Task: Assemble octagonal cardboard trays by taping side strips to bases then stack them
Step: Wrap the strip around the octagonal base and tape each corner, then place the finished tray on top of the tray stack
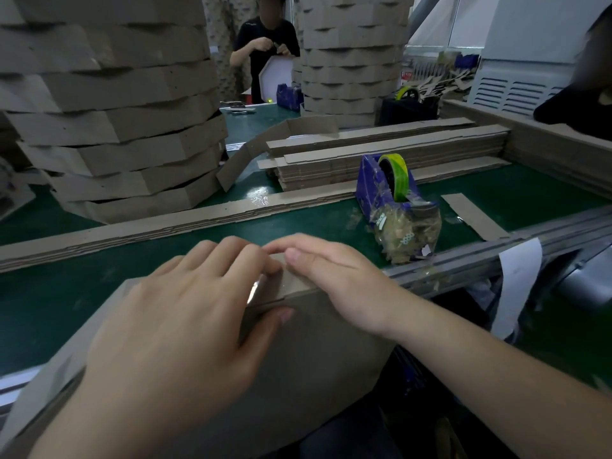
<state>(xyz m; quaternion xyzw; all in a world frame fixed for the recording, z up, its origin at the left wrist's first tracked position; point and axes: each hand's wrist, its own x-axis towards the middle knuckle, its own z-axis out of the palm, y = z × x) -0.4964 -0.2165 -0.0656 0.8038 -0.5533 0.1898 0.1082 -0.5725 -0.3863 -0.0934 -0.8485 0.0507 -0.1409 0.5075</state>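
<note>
A brown cardboard tray [318, 352] lies tilted at the near edge of the green table, its base towards me. My left hand [178, 319] lies flat on that base, fingers reaching over the top rim, thumb pressed on the side strip [291, 284] at a corner. My right hand [334, 283] rests on the same rim from the right, fingers straight and pressing along the edge. A shiny piece of clear tape [254, 289] shows between the two hands. Both hands' fingertips nearly meet at the far edge.
A blue tape dispenser [387, 183] with a green-yellow roll stands right of centre, tape scraps stuck to its front. Flat side strips [381, 154] are piled behind it, and long strips [165, 223] cross the table. Tall stacks of finished trays [109, 104] rise left and behind. Another person works at the far end.
</note>
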